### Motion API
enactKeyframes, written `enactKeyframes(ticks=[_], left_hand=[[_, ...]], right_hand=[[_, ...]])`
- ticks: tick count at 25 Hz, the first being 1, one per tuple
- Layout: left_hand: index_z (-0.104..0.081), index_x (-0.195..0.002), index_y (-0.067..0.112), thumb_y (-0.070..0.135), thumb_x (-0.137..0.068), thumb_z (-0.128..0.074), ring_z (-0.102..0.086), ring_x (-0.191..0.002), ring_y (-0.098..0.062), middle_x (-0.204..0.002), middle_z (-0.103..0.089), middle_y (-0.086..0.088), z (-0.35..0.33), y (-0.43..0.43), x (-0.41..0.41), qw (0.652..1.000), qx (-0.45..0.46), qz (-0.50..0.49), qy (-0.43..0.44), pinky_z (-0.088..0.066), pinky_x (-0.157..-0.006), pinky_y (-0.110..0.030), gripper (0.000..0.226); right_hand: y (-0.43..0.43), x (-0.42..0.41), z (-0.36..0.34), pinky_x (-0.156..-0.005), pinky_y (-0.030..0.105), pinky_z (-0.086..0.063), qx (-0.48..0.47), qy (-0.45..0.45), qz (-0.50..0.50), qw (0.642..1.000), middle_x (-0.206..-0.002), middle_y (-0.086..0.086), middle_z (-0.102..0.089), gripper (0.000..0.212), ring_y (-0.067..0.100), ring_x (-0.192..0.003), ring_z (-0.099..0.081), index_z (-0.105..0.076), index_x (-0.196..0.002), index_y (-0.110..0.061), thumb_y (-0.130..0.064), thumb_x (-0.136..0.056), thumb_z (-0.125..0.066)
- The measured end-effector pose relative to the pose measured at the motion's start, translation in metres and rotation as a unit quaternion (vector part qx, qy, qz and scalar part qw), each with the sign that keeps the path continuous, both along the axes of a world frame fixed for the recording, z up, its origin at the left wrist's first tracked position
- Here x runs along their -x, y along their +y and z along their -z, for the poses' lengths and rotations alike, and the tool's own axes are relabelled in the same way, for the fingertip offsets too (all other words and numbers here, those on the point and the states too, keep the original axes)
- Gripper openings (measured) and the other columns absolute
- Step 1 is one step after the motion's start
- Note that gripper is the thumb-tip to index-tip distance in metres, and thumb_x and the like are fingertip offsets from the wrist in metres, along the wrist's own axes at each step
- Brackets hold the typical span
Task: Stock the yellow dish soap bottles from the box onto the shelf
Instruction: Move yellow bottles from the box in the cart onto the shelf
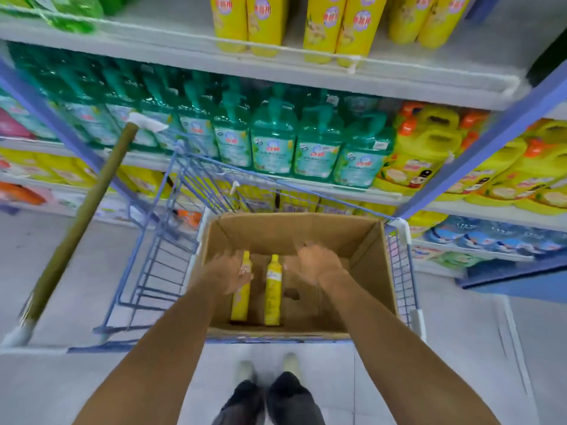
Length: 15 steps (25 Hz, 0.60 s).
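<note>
So there are two yellow dish soap bottles left, the left bottle [241, 305] and the right bottle [273, 289]. Both lie flat on the floor of the cardboard box [371, 271], side by side, long axis running near wall to far wall, caps pointing away. The left hand [228, 273] hovers right over the left bottle, fingers spread, gripping nothing. The right hand [317, 265] is blurry but looks loose and empty too, just right of the right bottle. I'd guess one bottle each. The target shelf [306, 67] is up past the box's far side.
</note>
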State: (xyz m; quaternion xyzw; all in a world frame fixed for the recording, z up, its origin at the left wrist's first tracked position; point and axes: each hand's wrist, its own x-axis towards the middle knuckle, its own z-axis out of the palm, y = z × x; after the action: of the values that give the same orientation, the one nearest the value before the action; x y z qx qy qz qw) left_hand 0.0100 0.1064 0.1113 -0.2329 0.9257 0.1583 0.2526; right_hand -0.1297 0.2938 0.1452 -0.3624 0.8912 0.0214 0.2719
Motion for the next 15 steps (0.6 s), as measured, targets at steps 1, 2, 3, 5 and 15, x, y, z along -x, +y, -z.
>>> enactKeyframes(ticks=[1, 2, 3, 5, 15], left_hand=[[-0.035, -0.147, 0.011, 0.057, -0.093, -0.053, -0.046, -0.132, -0.040, -0.143, -0.049, -0.020, 0.015, -0.001, 0.002, 1.000, -0.011, 0.003, -0.011, -0.036, -0.107, -0.042, 0.073], [-0.034, -0.148, 0.009, 0.055, -0.095, -0.053, -0.043, -0.135, -0.039, -0.145, -0.047, -0.020, 0.030, -0.003, 0.005, 0.999, -0.023, 0.005, -0.026, -0.035, -0.108, -0.041, 0.073], [-0.035, -0.147, 0.008, 0.054, -0.095, -0.053, -0.043, -0.136, -0.038, -0.146, -0.047, -0.020, 0.047, -0.006, 0.008, 0.999, -0.034, 0.002, -0.031, -0.034, -0.108, -0.041, 0.072], [-0.039, -0.145, 0.008, 0.053, -0.095, -0.055, -0.047, -0.131, -0.038, -0.142, -0.051, -0.019, 0.091, -0.018, 0.017, 0.997, -0.065, -0.019, -0.035, -0.038, -0.104, -0.040, 0.069], [-0.055, -0.131, 0.009, 0.049, -0.083, -0.072, -0.054, -0.127, -0.035, -0.133, -0.060, -0.017, 0.287, -0.045, 0.075, 0.974, -0.147, -0.167, -0.037, -0.045, -0.101, -0.035, 0.065]], right_hand=[[-0.001, 0.003, 0.018, -0.102, 0.048, -0.048, -0.008, -0.012, 0.002, 1.000, -0.138, 0.014, -0.053, 0.061, 0.037, -0.129, -0.051, -0.051, -0.140, -0.017, -0.059, -0.096, -0.050], [-0.002, 0.004, 0.036, -0.103, 0.048, -0.048, -0.016, -0.026, 0.005, 1.000, -0.137, 0.013, -0.054, 0.059, 0.037, -0.129, -0.052, -0.052, -0.139, -0.021, -0.060, -0.095, -0.050], [-0.005, 0.006, 0.054, -0.103, 0.049, -0.047, -0.022, -0.038, 0.009, 0.999, -0.137, 0.012, -0.055, 0.059, 0.036, -0.129, -0.052, -0.051, -0.139, -0.026, -0.064, -0.093, -0.049], [-0.017, 0.009, 0.098, -0.102, 0.050, -0.047, -0.034, -0.066, 0.020, 0.997, -0.134, 0.009, -0.059, 0.061, 0.035, -0.128, -0.054, -0.053, -0.135, -0.028, -0.069, -0.091, -0.045], [-0.064, 0.015, 0.294, -0.095, 0.039, -0.048, -0.006, -0.126, 0.112, 0.986, -0.124, 0.020, -0.061, 0.053, 0.037, -0.117, -0.058, -0.064, -0.124, -0.008, -0.050, -0.091, -0.061]])
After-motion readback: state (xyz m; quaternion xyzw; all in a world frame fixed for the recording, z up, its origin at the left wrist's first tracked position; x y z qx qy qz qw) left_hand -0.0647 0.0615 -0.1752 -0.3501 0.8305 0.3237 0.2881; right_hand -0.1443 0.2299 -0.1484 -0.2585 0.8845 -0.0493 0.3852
